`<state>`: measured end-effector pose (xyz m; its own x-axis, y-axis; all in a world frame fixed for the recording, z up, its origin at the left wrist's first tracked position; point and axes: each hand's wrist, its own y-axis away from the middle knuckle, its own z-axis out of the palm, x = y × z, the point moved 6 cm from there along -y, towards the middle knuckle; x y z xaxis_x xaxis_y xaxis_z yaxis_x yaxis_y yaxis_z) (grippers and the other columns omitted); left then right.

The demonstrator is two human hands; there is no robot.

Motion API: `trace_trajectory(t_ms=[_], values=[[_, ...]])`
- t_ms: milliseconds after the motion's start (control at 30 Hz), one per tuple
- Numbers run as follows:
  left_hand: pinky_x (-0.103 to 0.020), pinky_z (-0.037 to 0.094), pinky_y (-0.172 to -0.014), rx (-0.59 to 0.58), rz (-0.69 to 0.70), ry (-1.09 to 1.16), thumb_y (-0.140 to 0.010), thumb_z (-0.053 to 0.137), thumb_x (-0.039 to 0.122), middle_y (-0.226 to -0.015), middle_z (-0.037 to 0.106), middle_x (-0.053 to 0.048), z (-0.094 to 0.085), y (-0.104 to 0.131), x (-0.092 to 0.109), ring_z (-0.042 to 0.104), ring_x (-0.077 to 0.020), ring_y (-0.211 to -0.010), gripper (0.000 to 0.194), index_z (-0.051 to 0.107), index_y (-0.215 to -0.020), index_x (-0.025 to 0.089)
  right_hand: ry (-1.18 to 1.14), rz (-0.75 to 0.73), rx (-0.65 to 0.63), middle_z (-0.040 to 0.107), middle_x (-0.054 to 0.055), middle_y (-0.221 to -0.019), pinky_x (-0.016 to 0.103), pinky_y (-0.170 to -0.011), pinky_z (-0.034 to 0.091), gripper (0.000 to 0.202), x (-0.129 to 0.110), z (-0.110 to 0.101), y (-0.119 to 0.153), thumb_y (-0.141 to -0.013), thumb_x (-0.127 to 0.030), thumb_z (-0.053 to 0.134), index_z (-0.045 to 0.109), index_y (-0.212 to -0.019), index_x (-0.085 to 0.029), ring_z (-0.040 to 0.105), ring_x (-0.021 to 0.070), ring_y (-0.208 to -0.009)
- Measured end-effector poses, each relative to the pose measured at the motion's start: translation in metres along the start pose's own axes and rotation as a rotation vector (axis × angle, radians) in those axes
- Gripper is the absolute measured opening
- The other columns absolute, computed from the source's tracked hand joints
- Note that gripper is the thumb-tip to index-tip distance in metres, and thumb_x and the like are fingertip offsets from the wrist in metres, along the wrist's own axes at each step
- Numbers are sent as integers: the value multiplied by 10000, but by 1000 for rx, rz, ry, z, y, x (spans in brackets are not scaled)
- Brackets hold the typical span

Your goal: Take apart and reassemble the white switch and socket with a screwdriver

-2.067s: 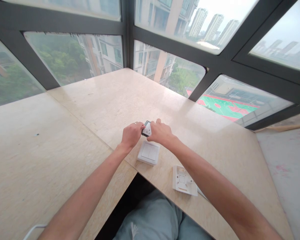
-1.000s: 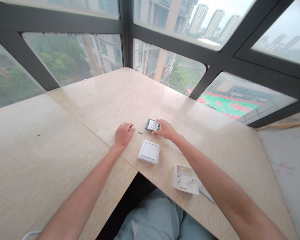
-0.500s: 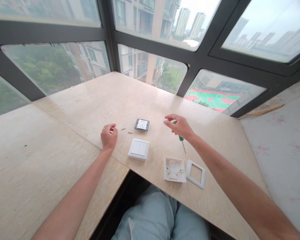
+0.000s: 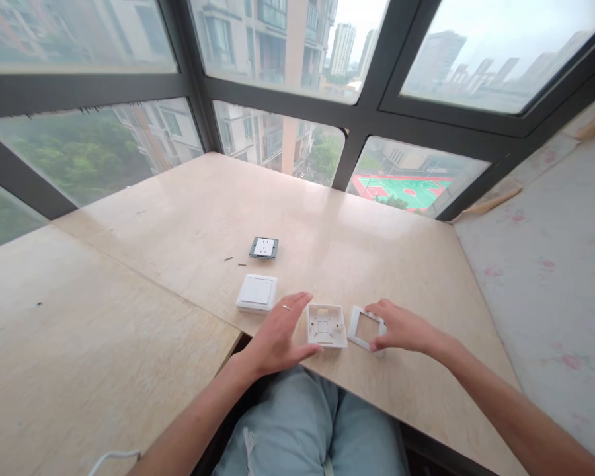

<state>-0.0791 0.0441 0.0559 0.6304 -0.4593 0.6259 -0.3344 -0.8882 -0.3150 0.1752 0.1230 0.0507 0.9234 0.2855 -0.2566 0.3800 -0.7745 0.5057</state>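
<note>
My left hand (image 4: 282,334), a ring on one finger, is open with thumb and fingers spread along the left side of a white back box (image 4: 326,325). The box stands with its open side up near the table edge; I cannot tell whether the fingertips touch it. To its right, my right hand (image 4: 396,327) has thumb and fingers closed on the edges of a white square cover frame (image 4: 359,327), hiding its right part. A white two-rocker wall switch (image 4: 256,292) sits left of the box. Farther back lies a socket insert (image 4: 264,248) with a grey mounting plate.
Two small screws (image 4: 229,258) lie left of the socket insert. The stone-patterned tabletop (image 4: 129,297) meets dark window frames at the back and a flowered wall (image 4: 540,297) on the right. A white cable (image 4: 114,455) shows at the lower left edge. My legs (image 4: 287,423) are beneath.
My left hand has moved right and opened beside the back box. My right hand has come down to the cover frame. The green-handled screwdriver it held is out of sight. The view has shifted.
</note>
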Motion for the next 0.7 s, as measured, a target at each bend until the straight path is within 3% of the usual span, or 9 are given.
trace_trajectory(t_ms=[67, 167, 233, 333, 433, 500, 600, 700], values=[[-545, 362, -1191, -144, -3, -10, -729, 835, 446, -1574, 391, -181, 22, -5, 2, 359, -355, -1474, 1083, 191, -1577, 250, -3, 3, -8, 580, 135, -1257, 332, -874, 448, 775, -1, 10, 13, -613, -331, 848, 578, -1325, -189, 633, 290, -1058], [-564, 372, -1164, -261, -40, -65, -682, 846, 329, -1540, 420, -220, 44, -16, -3, 383, -396, -1447, 1113, 195, -1576, 206, 15, 9, 14, 543, 144, -1282, 328, -849, 438, 792, -7, 16, 23, -643, -289, 813, 522, -1373, -188, 634, 298, -1069], [-550, 417, -1118, -272, -57, -95, -667, 825, 284, -1452, 506, -221, 48, -23, -3, 475, -395, -1367, 1074, 241, -1562, 184, 35, 11, 23, 541, 137, -1261, 316, -805, 428, 746, -11, 18, 26, -664, -267, 777, 517, -1360, -197, 644, 291, -1039], [-530, 458, -1068, -200, -54, -108, -641, 828, 313, -1354, 573, -190, 38, -28, 3, 545, -379, -1272, 1080, 265, -1555, 197, 83, 0, 35, 538, 135, -1229, 298, -724, 397, 724, -13, 21, 25, -669, -270, 743, 498, -1346, -195, 655, 278, -967], [-507, 459, -1075, -48, -77, -96, -665, 840, 394, -1374, 558, -179, 12, -28, 4, 543, -361, -1280, 1079, 254, -1551, 206, 98, 16, 35, 528, 135, -1208, 286, -668, 361, 747, -10, 24, 21, -646, -291, 749, 472, -1331, -183, 655, 267, -918], [-503, 444, -1097, 100, -132, -109, -714, 819, 469, -1416, 531, -180, -15, -25, -5, 524, -354, -1315, 1035, 256, -1543, 210, 70, 36, 30, 525, 129, -1181, 285, -659, 352, 705, -7, 27, 18, -638, -299, 753, 483, -1276, -171, 646, 264, -913], [-519, 440, -1094, 349, -275, -190, -741, 793, 522, -1426, 526, -186, -66, -13, -38, 519, -362, -1326, 972, 298, -1514, 199, 29, 69, 39, 530, 116, -1121, 292, -671, 360, 573, -4, 27, 14, -644, -293, 750, 507, -1144, -156, 625, 251, -905], [-524, 428, -1100, 547, -471, -321, -719, 796, 526, -1392, 543, -220, -114, 7, -88, 518, -384, -1318, 956, 352, -1473, 139, 26, 120, 29, 522, 106, -1107, 294, -670, 371, 548, -4, 26, 11, -609, -296, 788, 497, -1055, -170, 614, 241, -886]])
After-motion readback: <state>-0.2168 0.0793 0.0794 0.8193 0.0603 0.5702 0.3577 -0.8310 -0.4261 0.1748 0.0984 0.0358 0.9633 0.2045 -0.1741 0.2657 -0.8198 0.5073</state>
